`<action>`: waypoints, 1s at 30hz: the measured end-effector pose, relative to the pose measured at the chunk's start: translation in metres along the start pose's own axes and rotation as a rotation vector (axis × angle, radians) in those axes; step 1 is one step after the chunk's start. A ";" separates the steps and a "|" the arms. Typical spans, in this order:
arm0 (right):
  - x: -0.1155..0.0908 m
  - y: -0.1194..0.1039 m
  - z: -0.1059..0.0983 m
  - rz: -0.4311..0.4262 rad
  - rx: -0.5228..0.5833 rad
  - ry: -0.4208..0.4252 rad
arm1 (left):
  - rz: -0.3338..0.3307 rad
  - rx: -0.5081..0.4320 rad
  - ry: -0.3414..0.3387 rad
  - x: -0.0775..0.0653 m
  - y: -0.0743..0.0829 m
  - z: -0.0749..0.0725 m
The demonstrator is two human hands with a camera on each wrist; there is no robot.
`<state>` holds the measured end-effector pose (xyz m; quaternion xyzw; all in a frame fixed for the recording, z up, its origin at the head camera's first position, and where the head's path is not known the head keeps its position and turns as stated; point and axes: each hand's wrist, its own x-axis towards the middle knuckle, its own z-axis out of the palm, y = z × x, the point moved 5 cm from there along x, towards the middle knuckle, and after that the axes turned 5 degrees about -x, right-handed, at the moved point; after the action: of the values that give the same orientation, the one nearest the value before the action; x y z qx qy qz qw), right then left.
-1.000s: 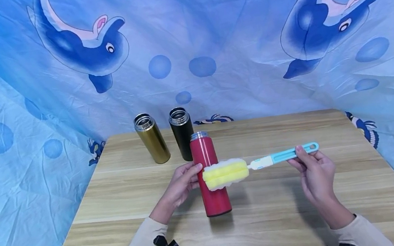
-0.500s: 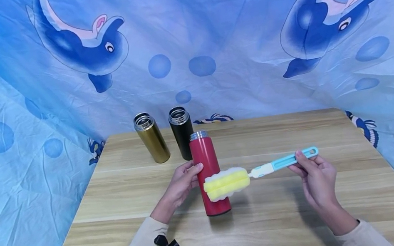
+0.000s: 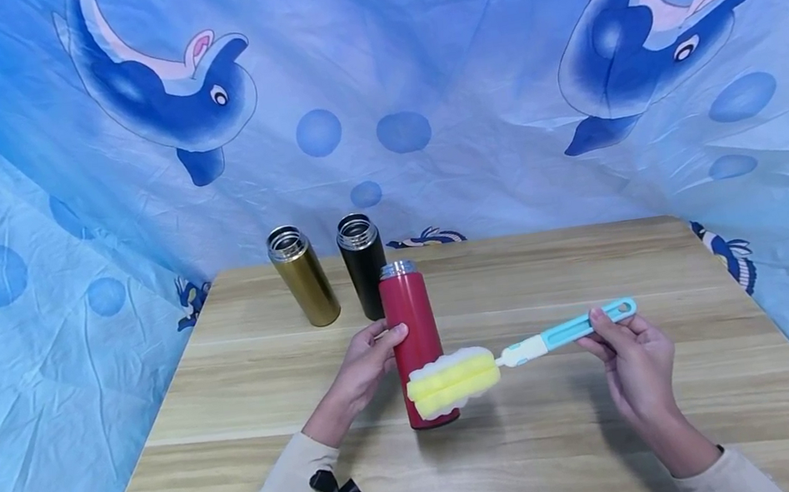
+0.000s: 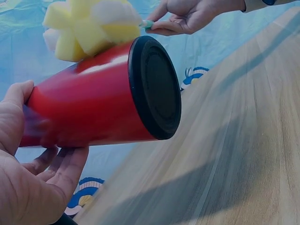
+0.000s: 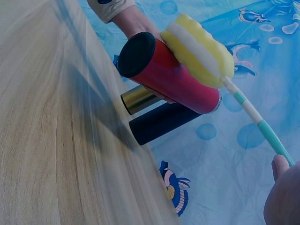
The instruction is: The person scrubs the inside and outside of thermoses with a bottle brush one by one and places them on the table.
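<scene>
My left hand [image 3: 362, 366] grips a red thermos bottle [image 3: 411, 319] round its side, thumb across the front. In the left wrist view the bottle's black base [image 4: 157, 89] hangs above the table, so it is lifted. Its steel neck has no lid on. My right hand [image 3: 636, 359] pinches the turquoise handle of a bottle brush [image 3: 566, 333] near its end. The brush's yellow and white sponge head [image 3: 453, 381] lies across the lower part of the red bottle, against its outside in the left wrist view.
A gold thermos bottle [image 3: 307, 283] and a black thermos bottle [image 3: 364, 271], both lidless, stand at the back left of the wooden table [image 3: 543, 444]. The red bottle partly covers the black one. A blue dolphin-print curtain [image 3: 480, 99] hangs behind and at both sides.
The brush's sponge head has slid down the red bottle toward its base, and the brush tilts more. The left hand and bottle have stayed almost in place.
</scene>
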<state>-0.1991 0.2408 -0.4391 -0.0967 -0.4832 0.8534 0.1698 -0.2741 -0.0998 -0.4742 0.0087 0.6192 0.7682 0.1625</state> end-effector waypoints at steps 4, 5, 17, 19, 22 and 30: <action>-0.002 0.000 -0.001 0.001 -0.015 -0.004 | -0.005 -0.005 0.017 0.000 0.000 0.000; -0.002 0.000 -0.001 0.002 -0.017 -0.005 | -0.003 -0.007 0.019 0.000 0.000 0.001; -0.004 0.002 -0.001 -0.028 -0.002 -0.022 | -0.009 0.010 -0.031 0.000 -0.001 0.006; -0.004 0.002 -0.001 -0.033 0.005 -0.031 | -0.009 0.005 -0.030 -0.001 -0.001 0.006; -0.006 0.001 -0.001 -0.041 0.014 -0.046 | -0.004 -0.007 -0.025 -0.001 -0.001 0.006; -0.006 0.000 0.000 -0.052 0.039 -0.067 | 0.009 -0.006 -0.018 0.000 -0.003 0.006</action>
<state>-0.1933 0.2383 -0.4389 -0.0524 -0.4741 0.8608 0.1774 -0.2724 -0.0933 -0.4756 0.0179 0.6154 0.7706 0.1648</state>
